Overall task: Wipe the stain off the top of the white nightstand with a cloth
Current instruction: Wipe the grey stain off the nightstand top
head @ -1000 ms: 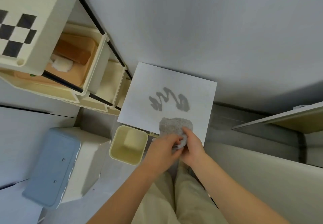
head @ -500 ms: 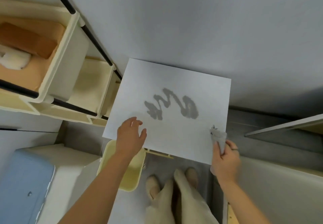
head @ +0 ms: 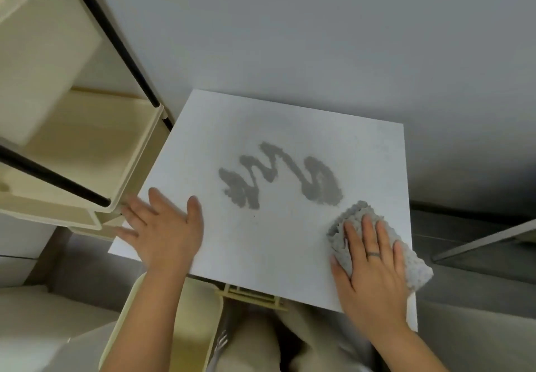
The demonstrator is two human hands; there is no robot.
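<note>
Nearest the viewer, the person's pale trouser legs (head: 261,342) are showing at the bottom of the view. A cream bin (head: 200,319) is standing just to their left, partly hidden by the left forearm. A little farther out, both hands are lying on the near part of the white nightstand (head: 275,249), well apart from each other. The left hand (head: 165,232) is resting flat on the near left corner, fingers straight and spread, holding nothing. The right hand (head: 374,278) is pressing flat on a crumpled grey cloth (head: 355,216) at the near right corner (a dark ring (head: 373,254) is sitting on one finger). Its fingers are lying straight on top of the cloth rather than curling round it, and the cloth is sticking out past the fingertips. Beyond the hands, the grey squiggly stain (head: 278,177) is sitting in the middle of the top, its nearest smear just beside the cloth. At the far left a cream shelf cart (head: 72,154) with black rods is standing just beside the nightstand. A plain grey wall (head: 290,23) is rising behind everything.
</note>
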